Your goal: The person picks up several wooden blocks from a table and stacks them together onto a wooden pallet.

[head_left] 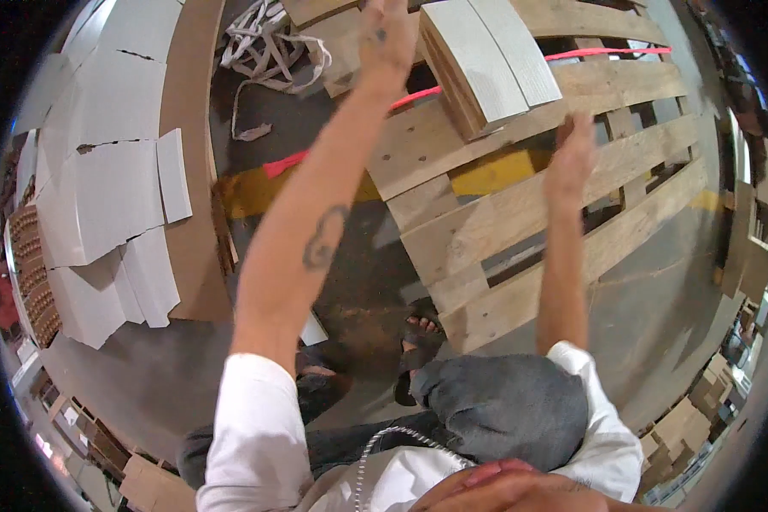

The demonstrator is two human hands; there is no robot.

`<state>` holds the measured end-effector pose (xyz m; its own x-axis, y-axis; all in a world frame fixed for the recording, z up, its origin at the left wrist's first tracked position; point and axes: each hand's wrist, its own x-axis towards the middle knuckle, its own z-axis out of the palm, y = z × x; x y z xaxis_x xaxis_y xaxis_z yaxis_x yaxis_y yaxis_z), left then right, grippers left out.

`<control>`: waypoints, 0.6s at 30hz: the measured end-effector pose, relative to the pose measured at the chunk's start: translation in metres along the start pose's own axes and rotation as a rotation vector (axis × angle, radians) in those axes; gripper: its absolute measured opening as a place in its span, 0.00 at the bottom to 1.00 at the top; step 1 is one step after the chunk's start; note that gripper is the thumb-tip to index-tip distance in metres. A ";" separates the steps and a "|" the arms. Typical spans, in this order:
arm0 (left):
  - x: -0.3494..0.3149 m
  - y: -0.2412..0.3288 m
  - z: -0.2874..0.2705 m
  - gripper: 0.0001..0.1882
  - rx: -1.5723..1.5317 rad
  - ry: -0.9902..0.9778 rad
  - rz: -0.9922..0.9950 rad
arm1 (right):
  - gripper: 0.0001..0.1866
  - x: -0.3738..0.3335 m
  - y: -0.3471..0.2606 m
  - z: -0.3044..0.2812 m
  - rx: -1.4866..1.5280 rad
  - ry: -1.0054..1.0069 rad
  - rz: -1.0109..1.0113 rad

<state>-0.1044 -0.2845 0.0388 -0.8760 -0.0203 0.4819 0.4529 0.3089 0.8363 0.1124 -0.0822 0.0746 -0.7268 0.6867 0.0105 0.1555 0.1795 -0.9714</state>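
A stack of flat cardboard pieces (486, 64) with white tops and brown edges lies on a wooden pallet (520, 222) in front of me. My left hand (387, 38) reaches to the stack's left side, its fingers cut off by the upper edge of the picture. Off the near right corner of the stack is my right hand (570, 158), slightly blurred, with its fingers stretched forward and nothing seen in them. A red strap (606, 53) runs across the pallet under the stack, and its loose end lies on the floor to the left.
Large sheets of white and brown cardboard (115, 179) are piled on the left. Tangled white strapping (260, 43) lies on the floor between that pile and the pallet. A yellow floor line (256, 194) passes beneath the pallet. More cardboard (683, 427) sits at the far right.
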 end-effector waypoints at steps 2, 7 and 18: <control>0.033 -0.010 0.015 0.31 -0.296 -0.306 -0.205 | 0.34 -0.050 -0.010 0.023 0.430 0.069 0.239; 0.064 0.000 0.031 0.44 -0.703 -0.889 -0.696 | 0.49 -0.058 -0.002 0.071 0.145 0.256 -0.014; 0.154 -0.051 0.010 0.39 -0.932 -1.574 -1.179 | 0.50 -0.051 -0.027 0.146 0.392 0.239 0.039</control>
<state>-0.2642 -0.2941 0.0674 0.1060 0.9298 -0.3524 -0.7454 0.3089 0.5908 0.0476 -0.2249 0.0659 -0.5438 0.8390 -0.0178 -0.1191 -0.0981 -0.9880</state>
